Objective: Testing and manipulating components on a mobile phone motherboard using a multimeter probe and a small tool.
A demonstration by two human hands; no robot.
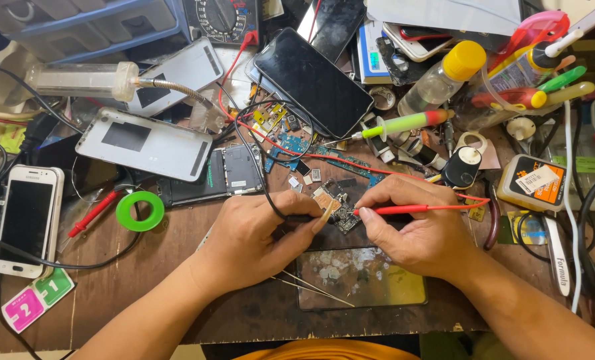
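Note:
My left hand [257, 237] grips a black test probe [297, 218] whose black lead loops up over the bench. My right hand [417, 227] pinches a red test probe [404, 209] with its red lead running off to the right. Both probe tips meet on a small circuit board [343, 212] lying between my hands at the middle of the wooden bench. A dark glass panel [361, 277] with whitish smears lies just below my hands.
A white phone [25, 220] lies at far left, a green tape ring [140, 211] beside a spare red probe [92, 215]. Grey back covers [144, 142], a black phone [313, 81], a multimeter [223, 20], bottles [443, 77] and an orange-labelled tin [532, 183] crowd the back.

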